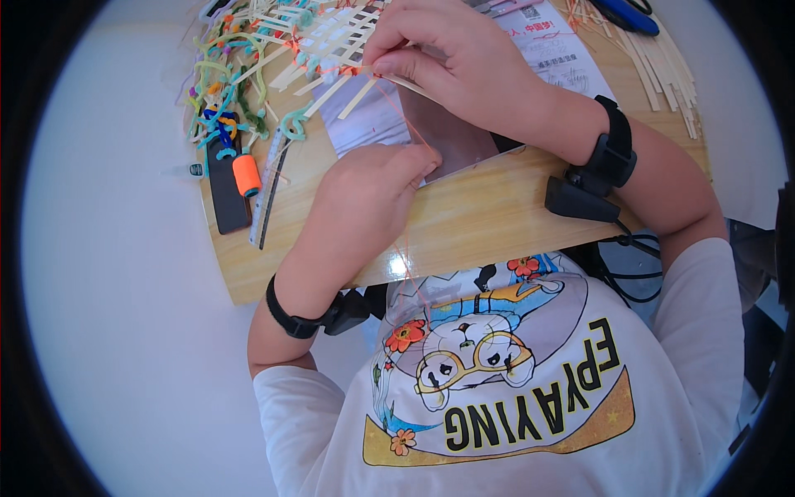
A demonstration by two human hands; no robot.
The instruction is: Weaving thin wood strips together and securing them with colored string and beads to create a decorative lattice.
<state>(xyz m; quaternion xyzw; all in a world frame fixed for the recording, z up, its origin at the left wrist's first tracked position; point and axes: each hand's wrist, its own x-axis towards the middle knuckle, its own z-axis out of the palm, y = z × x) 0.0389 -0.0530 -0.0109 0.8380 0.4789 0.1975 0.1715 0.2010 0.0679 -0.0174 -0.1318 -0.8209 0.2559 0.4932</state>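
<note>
A lattice of pale flat strips [346, 37], with orange thread and fuzzy white and teal bits along its edge, lies at the far middle of the table. My right hand [468, 66] is closed at the lattice's near right edge, thumb and forefinger pinching a strip there. Closer to me, my left hand [360, 195] pinches a thin orange thread [421, 139]. This thread runs from the lattice edge to my left fingertips, and a loose length hangs down toward my shirt. Under both hands lies a glossy printed sheet [352, 120].
Colourful fuzzy craft stems [240, 70] are heaped at the far left. Nearby are an orange thread spool [247, 176], a dark flat object [225, 195] and a clear ruler [263, 203]. Loose strips [662, 70], dark-handled scissors [625, 16] and a printed paper [571, 62] occupy the far right.
</note>
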